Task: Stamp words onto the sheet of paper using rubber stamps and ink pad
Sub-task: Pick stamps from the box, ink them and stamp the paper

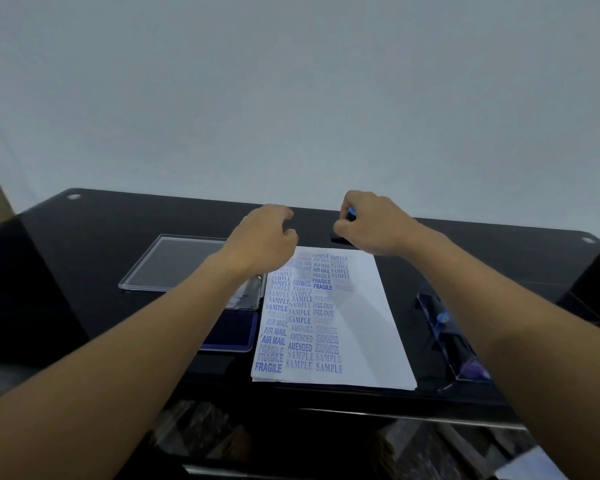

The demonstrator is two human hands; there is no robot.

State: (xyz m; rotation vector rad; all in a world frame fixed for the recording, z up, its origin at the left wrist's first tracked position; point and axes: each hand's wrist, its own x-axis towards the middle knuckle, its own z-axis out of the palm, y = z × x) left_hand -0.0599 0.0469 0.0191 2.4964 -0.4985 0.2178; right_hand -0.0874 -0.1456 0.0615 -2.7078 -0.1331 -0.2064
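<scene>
The fingers of my right hand [371,223] pinched a stamp [351,213] with a blue top, just past the far edge of the paper [364,327]. My left hand [267,233] hung beside it, fingers loosely bent, holding nothing. The ink pad [234,332] lay open just left of the paper on the black table [101,220].

Head view (downward) over desk [118,220]

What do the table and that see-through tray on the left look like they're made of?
The table looks like black glass or a lacquered board: it is very glossy and shows pale reflections. The tray seems to be clear hard plastic, perhaps acrylic: the dark top shows through it and its edges catch the light.
</scene>
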